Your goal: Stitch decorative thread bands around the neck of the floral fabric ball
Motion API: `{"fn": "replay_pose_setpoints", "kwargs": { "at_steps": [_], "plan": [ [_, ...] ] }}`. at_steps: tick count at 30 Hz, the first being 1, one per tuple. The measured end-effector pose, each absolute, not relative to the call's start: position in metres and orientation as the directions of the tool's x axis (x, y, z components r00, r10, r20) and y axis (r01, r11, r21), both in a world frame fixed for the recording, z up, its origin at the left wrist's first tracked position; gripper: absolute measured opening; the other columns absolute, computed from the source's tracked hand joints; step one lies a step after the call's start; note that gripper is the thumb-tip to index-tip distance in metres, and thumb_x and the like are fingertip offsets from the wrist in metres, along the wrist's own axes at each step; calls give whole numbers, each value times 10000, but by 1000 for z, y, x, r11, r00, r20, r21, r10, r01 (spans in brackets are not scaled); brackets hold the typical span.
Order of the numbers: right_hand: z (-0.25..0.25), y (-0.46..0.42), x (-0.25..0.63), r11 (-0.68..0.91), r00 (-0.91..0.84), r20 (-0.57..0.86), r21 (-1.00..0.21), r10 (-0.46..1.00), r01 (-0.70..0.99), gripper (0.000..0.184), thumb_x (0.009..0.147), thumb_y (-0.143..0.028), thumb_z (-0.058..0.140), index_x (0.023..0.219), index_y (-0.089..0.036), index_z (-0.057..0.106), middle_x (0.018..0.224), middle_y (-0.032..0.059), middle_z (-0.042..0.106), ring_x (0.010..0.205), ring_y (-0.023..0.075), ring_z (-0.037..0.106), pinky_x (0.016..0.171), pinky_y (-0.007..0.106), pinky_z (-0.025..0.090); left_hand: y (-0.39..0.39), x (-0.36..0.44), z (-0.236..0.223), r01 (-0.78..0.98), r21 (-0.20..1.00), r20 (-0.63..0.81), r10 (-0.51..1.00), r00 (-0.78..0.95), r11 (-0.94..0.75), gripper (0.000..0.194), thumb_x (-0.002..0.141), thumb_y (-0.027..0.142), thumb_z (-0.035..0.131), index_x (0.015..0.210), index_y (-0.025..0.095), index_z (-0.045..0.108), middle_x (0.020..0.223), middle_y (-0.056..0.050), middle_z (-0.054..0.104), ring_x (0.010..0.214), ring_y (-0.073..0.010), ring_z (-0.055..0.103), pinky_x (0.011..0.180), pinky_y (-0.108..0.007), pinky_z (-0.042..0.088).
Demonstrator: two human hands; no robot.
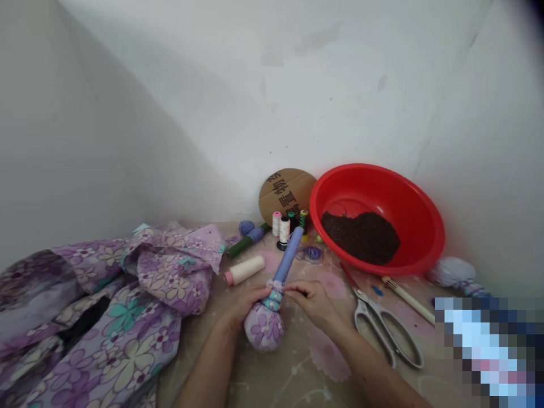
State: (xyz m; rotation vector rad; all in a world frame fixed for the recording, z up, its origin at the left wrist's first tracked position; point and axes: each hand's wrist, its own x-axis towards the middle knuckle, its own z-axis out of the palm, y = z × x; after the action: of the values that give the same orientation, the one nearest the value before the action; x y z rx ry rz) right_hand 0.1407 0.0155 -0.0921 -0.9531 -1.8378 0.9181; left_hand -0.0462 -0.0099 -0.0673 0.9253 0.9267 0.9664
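Observation:
A stuffed floral fabric ball (263, 327) on a blue stick (289, 255) lies at the middle of the table, the stick pointing away from me. My left hand (243, 305) is closed round the ball's left side at its neck. My right hand (309, 300) pinches the gathered neck of the ball, where a lace band (274, 293) wraps it. What the right fingers pinch beyond the fabric is too small to tell.
Purple floral cloth (114, 306) is heaped on the left. A red basin (378, 218) with dark granules stands at the back right. Scissors (378, 323) and a pencil-like stick (408, 299) lie to the right. Thread spools (284, 229), a cream spool (244, 270) and a cardboard disc (285, 192) sit behind.

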Motion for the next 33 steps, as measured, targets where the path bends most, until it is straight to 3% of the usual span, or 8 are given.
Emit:
{"fn": "replay_pose_setpoints", "kwargs": {
  "at_steps": [6,10,17,33],
  "plan": [
    [-89,15,141,419,-365,318,-876,875,239,210,778,-276,560,849,-216,748,851,38,751,762,208,687,719,308,537,-12,-48,-71,-259,916,-246,939,239,306,285,672,334,694,802,81,705,714,-85,697,670,-201,621,665,-306,463],
    [-90,16,143,401,-381,293,-883,877,243,222,785,-278,557,876,-204,745,843,39,750,751,208,679,701,307,531,-10,-48,-75,-268,908,-281,943,180,321,246,680,324,685,781,101,707,693,-70,700,650,-190,622,654,-305,474],
    [-92,19,147,377,-411,258,-894,875,243,239,798,-314,563,899,-193,743,845,42,744,758,200,665,713,314,525,-12,-48,-71,-267,910,-255,936,242,317,327,690,338,691,859,59,704,724,-101,706,666,-212,641,654,-308,464],
    [-100,28,156,358,-479,231,-914,847,192,253,783,-346,591,924,-204,745,843,44,739,766,192,656,741,325,515,-11,-47,-66,-229,925,-236,932,276,302,307,624,353,757,754,78,716,682,-103,689,603,-167,605,593,-271,452]
  ]
}}
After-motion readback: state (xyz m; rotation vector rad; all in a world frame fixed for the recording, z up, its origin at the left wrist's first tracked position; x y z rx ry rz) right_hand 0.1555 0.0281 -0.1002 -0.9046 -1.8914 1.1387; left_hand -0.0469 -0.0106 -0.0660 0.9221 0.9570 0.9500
